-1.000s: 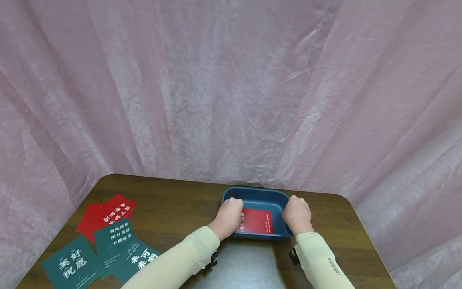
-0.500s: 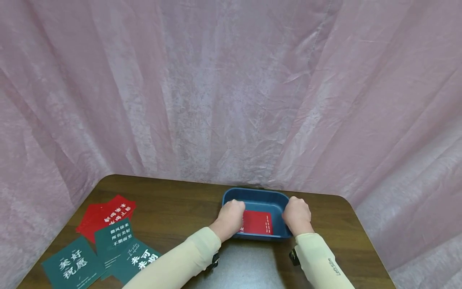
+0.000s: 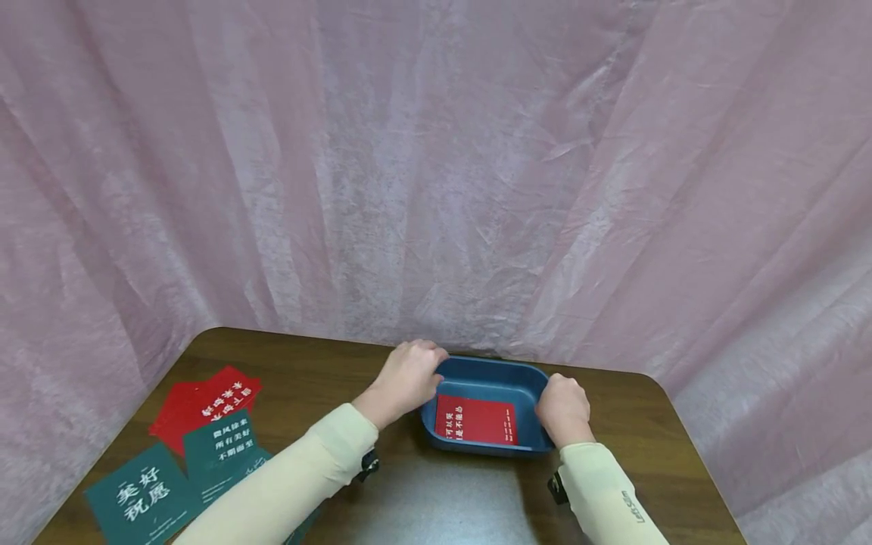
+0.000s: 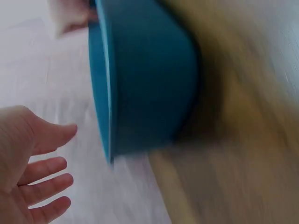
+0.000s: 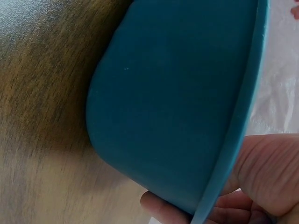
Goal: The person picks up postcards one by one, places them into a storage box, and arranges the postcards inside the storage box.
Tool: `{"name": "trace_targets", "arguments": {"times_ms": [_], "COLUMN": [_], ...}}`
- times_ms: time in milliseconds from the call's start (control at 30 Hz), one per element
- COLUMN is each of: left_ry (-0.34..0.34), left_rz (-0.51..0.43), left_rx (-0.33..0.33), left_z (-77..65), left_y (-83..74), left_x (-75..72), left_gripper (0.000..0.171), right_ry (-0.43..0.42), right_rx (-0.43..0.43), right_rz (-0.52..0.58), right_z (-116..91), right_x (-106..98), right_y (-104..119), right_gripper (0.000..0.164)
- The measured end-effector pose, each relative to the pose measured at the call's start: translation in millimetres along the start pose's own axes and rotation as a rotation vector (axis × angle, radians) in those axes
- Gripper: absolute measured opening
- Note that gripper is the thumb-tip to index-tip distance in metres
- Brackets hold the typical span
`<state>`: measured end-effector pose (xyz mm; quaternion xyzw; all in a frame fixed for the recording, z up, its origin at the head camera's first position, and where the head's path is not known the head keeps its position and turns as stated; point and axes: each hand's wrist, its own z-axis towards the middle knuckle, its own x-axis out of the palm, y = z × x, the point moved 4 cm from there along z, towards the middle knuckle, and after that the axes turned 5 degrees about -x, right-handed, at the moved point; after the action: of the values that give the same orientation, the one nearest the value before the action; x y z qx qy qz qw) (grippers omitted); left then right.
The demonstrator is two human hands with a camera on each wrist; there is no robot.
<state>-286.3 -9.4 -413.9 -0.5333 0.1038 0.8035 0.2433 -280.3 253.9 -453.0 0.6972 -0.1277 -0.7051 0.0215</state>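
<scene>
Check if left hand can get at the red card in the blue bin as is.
Likely yes: the left hand is open and apparently empty beside the blue bin, whose top is open, and nothing covers the red card. The right hand grips the opposite end.

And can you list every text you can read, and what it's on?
"微风徐来 所有美好 不期而至": upper green card
"美好 祝愿": left green card
"当下如… 未来如…": left-side red card, rest unclear
"…可以哭 …是不能怂": red card in the blue tray
"LetsSlim": right sleeve
Third green card: mostly hidden.
Other small print: too small to read.
</scene>
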Motion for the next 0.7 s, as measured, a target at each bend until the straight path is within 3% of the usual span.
{"name": "trace_targets", "arguments": {"times_ms": [133, 300, 433, 567, 700], "left_ry": [-0.063, -0.058, -0.054, -0.014, 0.08], "left_rz": [0.024, 0.05, 0.036, 0.004, 0.034], "left_rx": [-0.078, -0.177, -0.325, -0.493, -0.572], "left_z": [-11.0, -37.9, -61.1, -86.1, -107.5], "left_y": [47.7, 108.1, 155.4, 197.6, 230.4], "left_x": [-10.8, -19.5, -23.6, -24.1, -23.3], "left_gripper": [0.025, 0.031, 0.032, 0.037, 0.038], "right_ry": [0.001, 0.008, 0.001, -0.007, 0.009], "right_rx": [-0.003, 0.006, 0.012, 0.013, 0.022], "right_rz": [-0.003, 0.004, 0.005, 0.004, 0.013], "right_z": [0.7, -0.3, 0.0, 1.1, 0.4], "right_x": [0.7, 0.9, -0.8, -2.3, 0.4], "right_y": [0.4, 1.9, 1.5, 0.9, 0.3], "right_gripper": [0.024, 0.023, 0.024, 0.024, 0.024]}}
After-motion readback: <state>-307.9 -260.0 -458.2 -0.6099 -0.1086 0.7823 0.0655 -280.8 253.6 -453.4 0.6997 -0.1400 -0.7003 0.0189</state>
